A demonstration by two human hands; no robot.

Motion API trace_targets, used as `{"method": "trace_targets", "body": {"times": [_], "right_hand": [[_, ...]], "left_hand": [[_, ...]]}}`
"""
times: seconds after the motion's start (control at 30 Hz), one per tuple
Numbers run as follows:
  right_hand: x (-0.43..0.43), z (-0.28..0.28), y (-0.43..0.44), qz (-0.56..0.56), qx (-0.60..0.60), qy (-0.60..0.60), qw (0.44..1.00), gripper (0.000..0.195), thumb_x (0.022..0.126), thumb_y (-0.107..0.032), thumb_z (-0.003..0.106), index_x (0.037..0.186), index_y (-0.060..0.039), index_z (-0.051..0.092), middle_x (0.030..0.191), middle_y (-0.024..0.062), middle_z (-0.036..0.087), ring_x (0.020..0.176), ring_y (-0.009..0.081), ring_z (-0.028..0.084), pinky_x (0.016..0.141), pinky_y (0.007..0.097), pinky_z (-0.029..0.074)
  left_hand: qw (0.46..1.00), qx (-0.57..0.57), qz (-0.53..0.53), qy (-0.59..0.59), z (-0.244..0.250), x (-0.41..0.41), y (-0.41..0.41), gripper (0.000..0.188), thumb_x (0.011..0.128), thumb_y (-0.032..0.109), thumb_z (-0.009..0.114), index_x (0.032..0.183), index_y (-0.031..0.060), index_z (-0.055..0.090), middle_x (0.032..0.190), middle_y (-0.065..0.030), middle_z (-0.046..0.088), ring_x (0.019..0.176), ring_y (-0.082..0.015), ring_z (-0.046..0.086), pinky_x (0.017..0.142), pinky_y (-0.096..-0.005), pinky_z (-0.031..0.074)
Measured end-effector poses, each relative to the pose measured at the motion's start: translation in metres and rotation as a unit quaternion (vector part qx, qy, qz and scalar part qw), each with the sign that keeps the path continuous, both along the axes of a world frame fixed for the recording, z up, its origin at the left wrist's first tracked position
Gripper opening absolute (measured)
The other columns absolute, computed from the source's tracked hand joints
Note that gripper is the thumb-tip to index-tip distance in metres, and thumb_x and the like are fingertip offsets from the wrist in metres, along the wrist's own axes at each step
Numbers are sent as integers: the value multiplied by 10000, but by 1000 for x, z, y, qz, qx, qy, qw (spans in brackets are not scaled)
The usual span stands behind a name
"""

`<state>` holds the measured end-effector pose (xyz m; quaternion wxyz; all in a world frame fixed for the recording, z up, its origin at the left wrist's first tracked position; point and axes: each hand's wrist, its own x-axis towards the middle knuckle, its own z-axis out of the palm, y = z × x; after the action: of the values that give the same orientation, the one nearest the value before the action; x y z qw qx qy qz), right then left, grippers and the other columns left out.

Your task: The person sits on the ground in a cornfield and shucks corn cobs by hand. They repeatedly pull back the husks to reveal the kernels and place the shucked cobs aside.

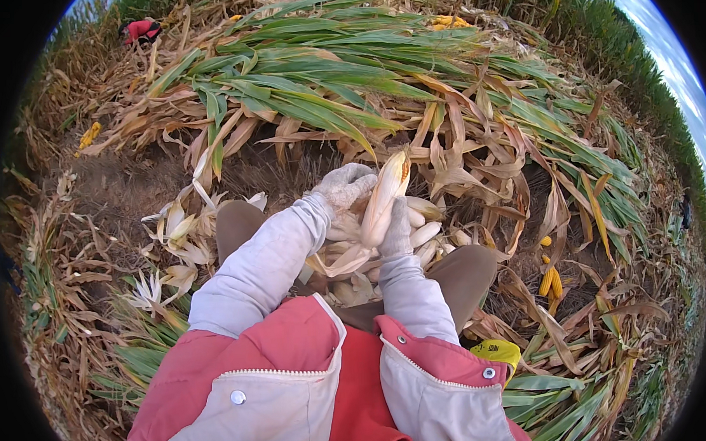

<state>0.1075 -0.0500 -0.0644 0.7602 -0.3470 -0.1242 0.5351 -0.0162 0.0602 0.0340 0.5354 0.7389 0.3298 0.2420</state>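
Observation:
A corn ear in its pale husk stands tilted between my hands, with orange kernels showing near its tip. My right hand, in a light work glove, grips the ear along its right side. At its upper left is my left hand, gloved too, with fingers curled against the husk; whether they pinch it is hard to tell. Beneath the hands, between my knees, lies a pile of husked-over ears and loose husks.
Cut corn stalks with green leaves lie across the ground ahead. Peeled yellow cobs rest at the right, others at the far left. Discarded husks lie left of my knee. A person bends down in the distance.

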Motion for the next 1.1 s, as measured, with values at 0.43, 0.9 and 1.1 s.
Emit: {"method": "trace_targets", "body": {"times": [0.43,0.9,1.1], "right_hand": [[4,-20,0,-6,11,-32,999,563,1039,-442,410,1342,20,518,1255,154,606,1134,246,596,990,365,481],[-9,11,-14,43,43,-67,996,584,1028,-466,471,1424,-37,464,1318,142,575,1152,257,560,1032,361,451],[-24,83,-37,108,77,59,989,688,999,-543,455,1500,-78,373,1421,131,503,1268,323,513,1038,468,451]], "left_hand": [[983,146,35,102,29,9,-17,345,871,289,685,1106,37,691,1025,-164,709,972,-286,680,880,-372,519],[993,37,42,103,-16,9,6,325,933,277,615,1123,19,666,1092,-154,686,1020,-258,653,899,-365,505],[991,130,-14,-34,-8,6,10,299,992,254,569,1165,27,658,1106,-127,678,1056,-228,622,927,-350,480]]}}
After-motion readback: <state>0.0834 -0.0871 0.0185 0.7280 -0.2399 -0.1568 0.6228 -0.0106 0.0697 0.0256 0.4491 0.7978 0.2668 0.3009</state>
